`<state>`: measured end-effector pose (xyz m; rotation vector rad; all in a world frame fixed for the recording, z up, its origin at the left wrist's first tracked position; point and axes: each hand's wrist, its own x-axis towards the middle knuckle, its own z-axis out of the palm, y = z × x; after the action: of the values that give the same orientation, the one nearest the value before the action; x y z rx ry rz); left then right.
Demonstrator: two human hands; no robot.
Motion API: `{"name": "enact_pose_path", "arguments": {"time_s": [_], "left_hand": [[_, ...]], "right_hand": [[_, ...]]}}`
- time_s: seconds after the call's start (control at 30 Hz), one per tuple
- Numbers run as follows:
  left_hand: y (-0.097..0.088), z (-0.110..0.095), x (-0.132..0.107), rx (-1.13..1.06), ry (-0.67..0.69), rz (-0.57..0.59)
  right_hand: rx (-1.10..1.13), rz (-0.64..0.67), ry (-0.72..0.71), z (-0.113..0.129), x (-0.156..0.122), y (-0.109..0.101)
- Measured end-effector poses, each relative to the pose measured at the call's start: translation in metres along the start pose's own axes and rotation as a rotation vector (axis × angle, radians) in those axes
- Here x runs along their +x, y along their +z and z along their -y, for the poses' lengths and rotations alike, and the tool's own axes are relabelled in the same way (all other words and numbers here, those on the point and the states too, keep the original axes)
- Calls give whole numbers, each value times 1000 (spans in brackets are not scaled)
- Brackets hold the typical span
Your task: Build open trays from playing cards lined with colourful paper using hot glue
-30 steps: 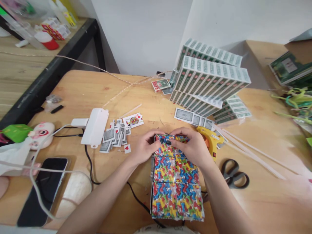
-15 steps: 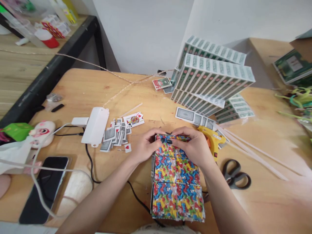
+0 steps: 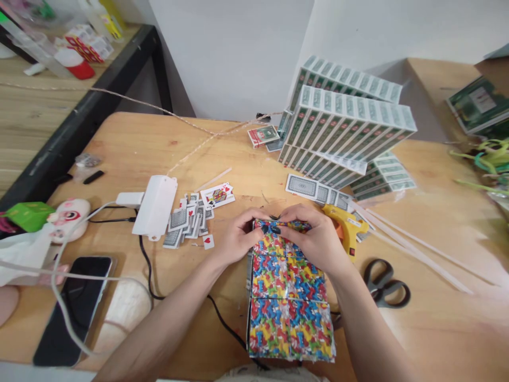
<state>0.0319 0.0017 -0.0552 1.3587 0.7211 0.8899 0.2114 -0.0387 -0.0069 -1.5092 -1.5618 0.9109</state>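
Observation:
A box-like block covered in brightly patterned cards (image 3: 288, 302) lies lengthwise in front of me. At its far edge my left hand (image 3: 242, 236) grips the left corner, thumb on top and fingers behind. My right hand (image 3: 312, 236) pinches the same far edge from the right, its thumb close to the left thumb. The fingertips behind the edge are hidden. Just beyond the right hand lies a yellow glue gun (image 3: 350, 231), and black-handled scissors (image 3: 385, 284) rest to the right of the block.
Cut card pieces (image 3: 186, 223) lie beside a white power strip (image 3: 155, 207). Stacked green card boxes (image 3: 350, 122) stand at the back right. Clear glue sticks (image 3: 421, 254) lie to the right. A phone (image 3: 73, 310) and a white mouse (image 3: 123, 307) sit at left, with cables crossing the table.
Both hands keep their hold at the block's far edge, with hardly any movement. The view has shifted very slightly.

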Motion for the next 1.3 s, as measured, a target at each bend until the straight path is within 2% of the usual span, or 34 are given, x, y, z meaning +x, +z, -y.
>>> {"name": "enact_pose_path", "arguments": {"time_s": [0.6, 1.0, 1.3], "left_hand": [[-1, 1, 1, 20, 20, 20], [-1, 1, 1, 39, 43, 12], [-1, 1, 3, 12, 78, 26]], "right_hand": [[-39, 33, 80, 1, 1, -1], [-155, 69, -8, 2, 2, -3], [-215, 64, -18, 9, 3, -2]]}}
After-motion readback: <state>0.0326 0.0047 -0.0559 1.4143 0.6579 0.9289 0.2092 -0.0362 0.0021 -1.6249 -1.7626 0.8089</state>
